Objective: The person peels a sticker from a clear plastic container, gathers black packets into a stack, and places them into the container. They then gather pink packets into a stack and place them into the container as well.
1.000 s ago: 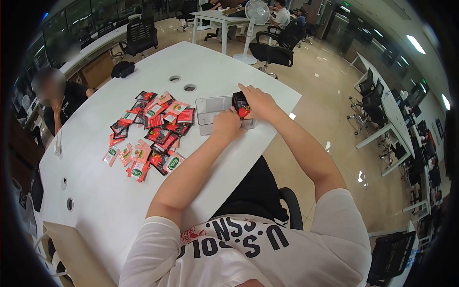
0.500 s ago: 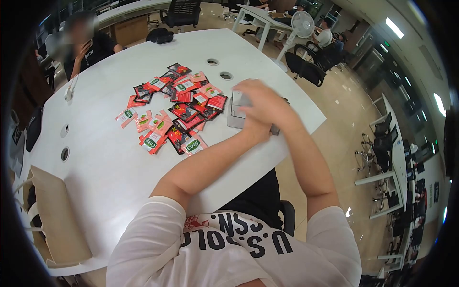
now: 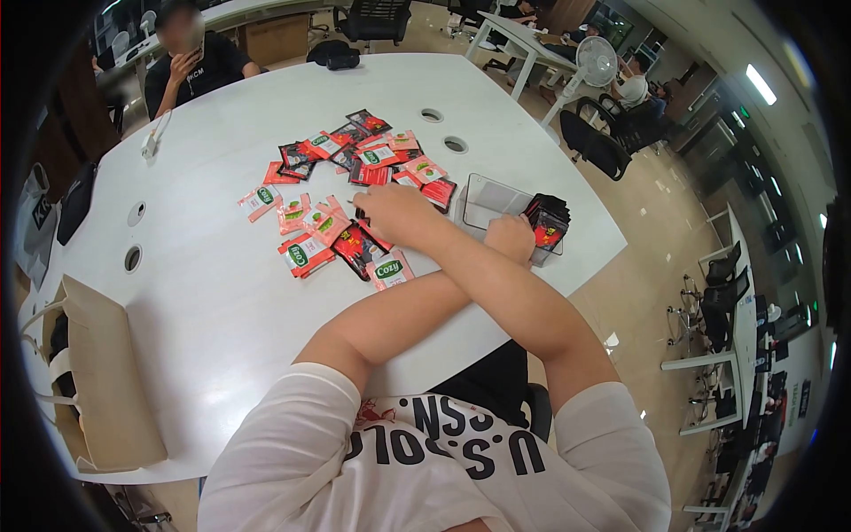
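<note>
My right hand [image 3: 387, 213] reaches left across my other arm to the sachet pile, its fingers closed on a black-and-red sachet [image 3: 362, 215] that shows only in part beneath them. Around it lie black-and-red sachets [image 3: 356, 250] and pink-and-red "Cozy" sachets [image 3: 390, 269]. My left hand [image 3: 511, 236] is closed on the near side of a clear plastic box [image 3: 489, 200]; its fingertips are partly hidden. In the right part of that box stands a row of black-and-red sachets [image 3: 547, 220].
A tan paper bag [image 3: 106, 372] stands at the table's left edge. Across the white table [image 3: 204, 328] sits a person [image 3: 199, 71] with a phone. A black case [image 3: 334, 54], a white charger [image 3: 152, 142] and cable holes [image 3: 455, 144] are farther off. A fan [image 3: 596, 62] stands beyond.
My right hand has moved left from above the box to the pile, uncovering the box and the sachets inside. My left hand stays at the box. The camera view has shifted slightly.
</note>
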The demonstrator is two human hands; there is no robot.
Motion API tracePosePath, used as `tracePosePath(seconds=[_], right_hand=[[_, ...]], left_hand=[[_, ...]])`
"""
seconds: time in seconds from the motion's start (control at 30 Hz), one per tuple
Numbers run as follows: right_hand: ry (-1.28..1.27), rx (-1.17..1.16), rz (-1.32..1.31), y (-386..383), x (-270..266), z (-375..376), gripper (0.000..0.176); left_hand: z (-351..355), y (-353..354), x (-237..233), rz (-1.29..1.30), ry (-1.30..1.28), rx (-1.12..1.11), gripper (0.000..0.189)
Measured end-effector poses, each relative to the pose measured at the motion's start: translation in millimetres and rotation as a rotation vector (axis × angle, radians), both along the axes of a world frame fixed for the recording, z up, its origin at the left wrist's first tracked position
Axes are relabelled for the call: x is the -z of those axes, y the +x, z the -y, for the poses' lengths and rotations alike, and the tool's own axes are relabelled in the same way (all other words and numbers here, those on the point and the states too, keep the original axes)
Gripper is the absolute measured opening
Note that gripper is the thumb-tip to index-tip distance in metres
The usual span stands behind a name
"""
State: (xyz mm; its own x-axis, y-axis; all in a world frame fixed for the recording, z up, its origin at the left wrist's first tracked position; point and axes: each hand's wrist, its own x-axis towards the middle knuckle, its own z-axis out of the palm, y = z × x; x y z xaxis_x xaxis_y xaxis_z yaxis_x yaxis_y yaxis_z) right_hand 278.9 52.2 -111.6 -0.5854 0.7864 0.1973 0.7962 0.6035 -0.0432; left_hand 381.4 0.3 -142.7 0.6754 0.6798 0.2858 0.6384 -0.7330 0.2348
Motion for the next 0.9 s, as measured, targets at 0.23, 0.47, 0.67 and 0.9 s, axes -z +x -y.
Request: tracePosePath(seconds=[0.23, 0.47, 0.67, 0.9], right_hand=[[-0.118, 0.184, -0.502, 19, -22, -10, 0.037], [-0.222, 0.226, -0.716, 36, -10, -15, 0.033], [-0.706, 0.174, -0.926, 24, -1, -13, 0.043], [-0.551, 0.199, -0.443, 1, 11, 0, 0.042]], left_hand=[[-2, -5, 1, 0.039, 0.022, 0.047, 0.066], [0, -11, -5, 0.003, 0.028, 0.082, 0.074], [1, -13, -9, 0.001, -0.033, 0.084, 0.075], [1, -9, -7, 0.006, -0.060, 0.066, 0.081]])
